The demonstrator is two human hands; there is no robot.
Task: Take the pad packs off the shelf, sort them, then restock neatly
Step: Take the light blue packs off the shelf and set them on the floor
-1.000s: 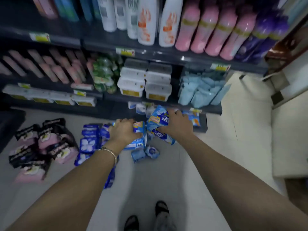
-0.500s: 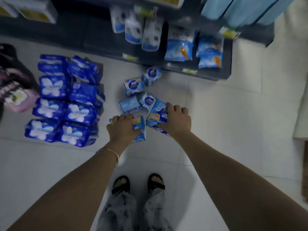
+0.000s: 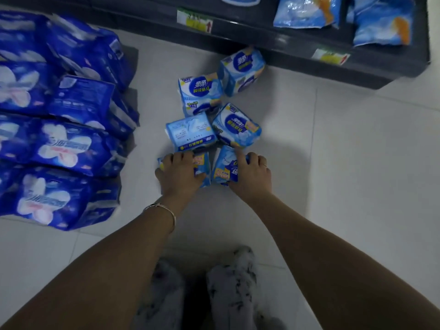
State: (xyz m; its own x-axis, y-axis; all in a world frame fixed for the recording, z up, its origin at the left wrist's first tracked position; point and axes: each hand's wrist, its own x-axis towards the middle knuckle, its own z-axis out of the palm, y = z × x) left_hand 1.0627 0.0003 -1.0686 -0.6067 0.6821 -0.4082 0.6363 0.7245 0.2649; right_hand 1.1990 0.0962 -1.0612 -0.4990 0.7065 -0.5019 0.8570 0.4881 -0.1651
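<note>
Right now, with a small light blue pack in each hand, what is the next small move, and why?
Probably set both down and let go. The left hand grips the left pack, the right hand the right pack, both close beside the four matching packs lying on the floor.

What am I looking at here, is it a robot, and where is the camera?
No machine here: these are a person's bare arms, filmed by a wide camera worn on the head, looking down. The left hand has its grip on a small light-blue pack low at the floor; the right hand holds a second pack beside it. Four loose packs lie just beyond. A pile of dark-blue packs sits to the left, and the bottom shelf with a few bags runs across the top.
</note>
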